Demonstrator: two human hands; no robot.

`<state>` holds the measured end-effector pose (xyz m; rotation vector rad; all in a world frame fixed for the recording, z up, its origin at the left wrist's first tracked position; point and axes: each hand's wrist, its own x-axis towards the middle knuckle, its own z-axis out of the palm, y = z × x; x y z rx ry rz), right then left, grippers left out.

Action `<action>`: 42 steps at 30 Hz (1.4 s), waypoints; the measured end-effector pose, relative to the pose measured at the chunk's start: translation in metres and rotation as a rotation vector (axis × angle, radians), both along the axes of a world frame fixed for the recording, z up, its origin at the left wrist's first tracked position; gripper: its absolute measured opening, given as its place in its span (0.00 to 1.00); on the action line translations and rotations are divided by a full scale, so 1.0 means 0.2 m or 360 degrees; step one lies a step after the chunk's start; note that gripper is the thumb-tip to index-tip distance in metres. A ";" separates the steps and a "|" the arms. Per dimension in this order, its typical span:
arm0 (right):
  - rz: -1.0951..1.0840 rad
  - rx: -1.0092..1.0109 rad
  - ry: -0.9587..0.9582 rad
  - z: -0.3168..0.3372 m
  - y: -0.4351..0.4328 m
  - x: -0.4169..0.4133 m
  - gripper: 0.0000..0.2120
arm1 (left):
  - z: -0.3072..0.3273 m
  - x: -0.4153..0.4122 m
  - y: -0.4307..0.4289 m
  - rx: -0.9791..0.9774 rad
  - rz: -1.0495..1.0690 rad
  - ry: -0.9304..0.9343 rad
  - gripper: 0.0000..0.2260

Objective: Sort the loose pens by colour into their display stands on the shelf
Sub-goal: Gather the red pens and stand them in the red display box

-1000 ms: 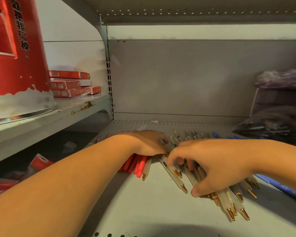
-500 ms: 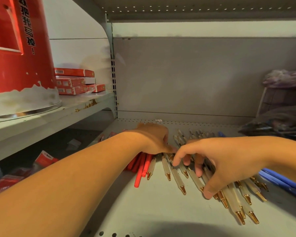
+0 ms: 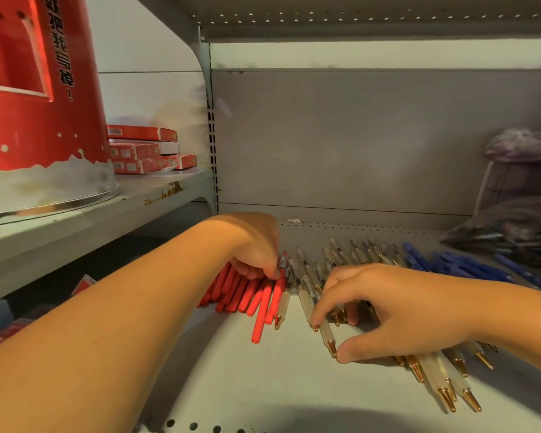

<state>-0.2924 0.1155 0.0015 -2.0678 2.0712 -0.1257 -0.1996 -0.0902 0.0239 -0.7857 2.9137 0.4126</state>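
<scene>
The left hand [image 3: 256, 245] is curling its fingers round the red pens [image 3: 247, 298] bunched on the shelf [image 3: 263, 385]. The right hand [image 3: 394, 304] is pinching a clear gold-tipped pen [image 3: 324, 331] between forefinger and thumb.

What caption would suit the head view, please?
Left hand holds red pens; right hand pinches gold-tipped pen on shelf.

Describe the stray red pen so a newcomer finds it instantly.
Start at the grey shelf, then the red pens bundled under the left hand. The stray red pen lies on the bundle's right side, its end jutting nearer the camera than all the others.
</scene>
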 end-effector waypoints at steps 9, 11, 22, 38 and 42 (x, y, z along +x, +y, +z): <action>-0.0101 -0.0199 0.0116 -0.06 -0.01 0.02 0.21 | -0.05 -0.04 0.03 0.0409 0.0299 0.0246 0.10; -0.0125 -0.0273 0.0170 -0.07 -0.02 0.02 0.20 | -0.06 -0.05 0.03 0.0372 0.0291 0.0251 0.10; -0.0462 -0.0254 -0.0156 0.11 -0.27 -0.32 0.11 | -0.01 0.04 0.24 -0.0328 -0.0611 0.0197 0.16; -0.0470 0.0069 -0.0195 0.10 -0.49 -0.47 0.20 | -0.30 0.04 0.28 -0.0647 -0.0866 0.0336 0.27; -0.0795 0.0150 0.0223 0.12 -0.38 -0.62 0.12 | -0.28 0.03 0.31 -0.0535 -0.0858 0.0311 0.28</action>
